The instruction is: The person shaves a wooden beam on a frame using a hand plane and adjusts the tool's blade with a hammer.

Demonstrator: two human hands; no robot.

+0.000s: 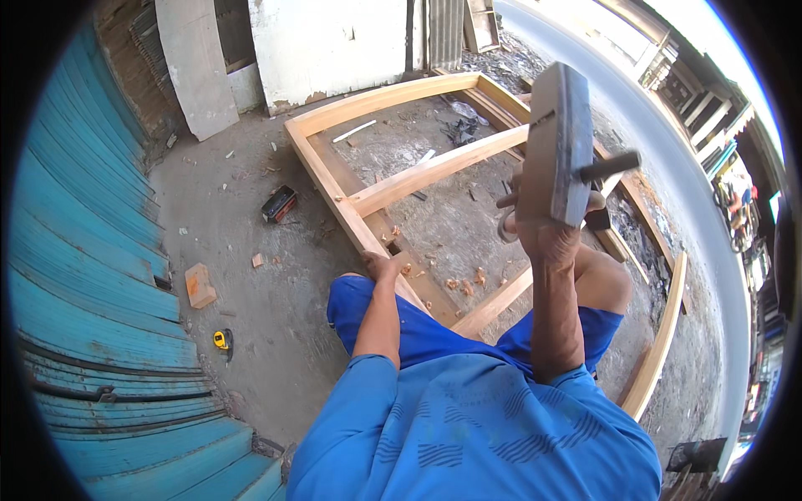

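Note:
A large wooden frame [393, 96] with crosspieces lies in front of me, its left beam running toward my knees. My left hand [382, 265] rests on that beam close to my left knee, fingers curled over its edge. Raised above the frame's right side, my right hand [553, 240] is closed around a wooden hand plane [558, 138]. A rod-like handle sticks out from both sides of the plane. Part of the right hand's fingers is hidden behind the tool. Curled wood shavings [468, 286] lie on the ground inside the frame.
Blue corrugated metal [92, 242] runs along the left. On the ground there lie a wood block [200, 286], a yellow tape measure [222, 340] and a dark red-and-black box [279, 204]. A loose curved timber [660, 351] lies at right, beside the road [710, 217].

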